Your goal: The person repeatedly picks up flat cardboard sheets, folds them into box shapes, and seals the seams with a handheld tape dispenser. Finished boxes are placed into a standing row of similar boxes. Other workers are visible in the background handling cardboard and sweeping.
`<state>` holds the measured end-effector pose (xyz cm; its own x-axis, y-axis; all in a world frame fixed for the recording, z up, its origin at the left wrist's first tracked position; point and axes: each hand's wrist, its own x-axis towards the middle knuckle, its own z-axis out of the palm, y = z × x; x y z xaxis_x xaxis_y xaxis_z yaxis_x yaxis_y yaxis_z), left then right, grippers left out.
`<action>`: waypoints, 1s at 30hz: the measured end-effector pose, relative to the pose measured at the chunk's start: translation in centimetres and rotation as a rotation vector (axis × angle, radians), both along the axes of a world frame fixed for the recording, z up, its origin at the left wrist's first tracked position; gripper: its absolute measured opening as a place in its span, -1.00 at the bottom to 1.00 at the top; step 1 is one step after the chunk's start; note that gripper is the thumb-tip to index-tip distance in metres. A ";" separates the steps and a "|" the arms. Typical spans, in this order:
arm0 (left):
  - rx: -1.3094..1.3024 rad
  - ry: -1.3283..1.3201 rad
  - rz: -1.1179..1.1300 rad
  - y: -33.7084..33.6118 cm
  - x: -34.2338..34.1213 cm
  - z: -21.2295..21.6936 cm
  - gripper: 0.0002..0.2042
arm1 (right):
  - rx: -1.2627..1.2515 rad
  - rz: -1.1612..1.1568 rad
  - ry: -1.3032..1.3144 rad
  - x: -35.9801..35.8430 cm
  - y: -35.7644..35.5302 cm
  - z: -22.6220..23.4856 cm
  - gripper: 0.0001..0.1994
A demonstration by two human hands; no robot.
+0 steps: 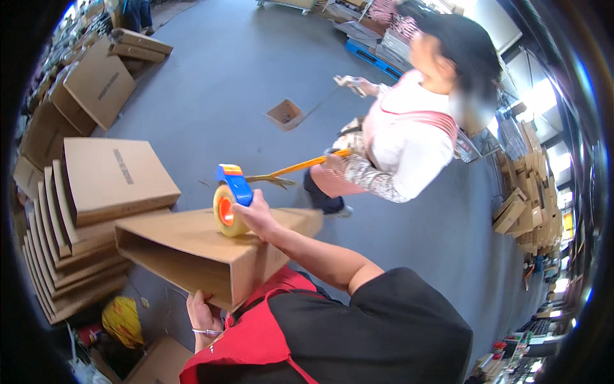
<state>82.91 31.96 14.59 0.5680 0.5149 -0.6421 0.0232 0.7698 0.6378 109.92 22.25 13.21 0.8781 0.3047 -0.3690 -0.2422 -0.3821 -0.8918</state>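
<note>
A blue tape dispenser (237, 186) with a big roll of clear tape (225, 211) on an orange hub is gripped in my right hand (254, 214). The roll rests on or just above the upper face of a flat brown cardboard box (192, 233); which of the two, I cannot tell. One end of this box gapes open toward me, and its inside looks hollow. My left hand (203, 313), a bracelet at its wrist, holds the box by the lower edge of that open end, fingers partly hidden beneath the cardboard.
Flat cartons (118, 176) stand stacked at the left, with more leaning behind. Across from me a person in a pink apron (400, 137) holds an orange strap (307, 164). A small open box (285, 114) sits on the grey floor. Cardboard (527, 205) is piled far right.
</note>
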 end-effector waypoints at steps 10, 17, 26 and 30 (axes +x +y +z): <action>0.335 -0.052 -0.284 5.2 9.9 4.6 -0.57 | 0.098 0.229 -0.352 7.4 -0.2 5.0 -0.36; 0.721 -0.059 -0.523 19.4 12.6 3.6 -0.60 | -0.039 0.227 -0.765 7.4 13.3 5.6 -0.37; 0.728 0.017 -0.349 47.8 13.4 -2.1 -0.47 | -0.006 0.399 -0.913 8.7 39.9 5.0 -0.29; 0.812 0.077 -0.167 59.7 12.3 -12.4 -0.47 | 0.127 0.577 -0.815 8.3 45.7 -0.3 -0.32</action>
<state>95.20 91.69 2.17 0.6477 0.7475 -0.1474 0.1628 0.0532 0.9852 118.22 67.93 12.92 0.5539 0.7586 0.3430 0.6518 -0.1388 -0.7456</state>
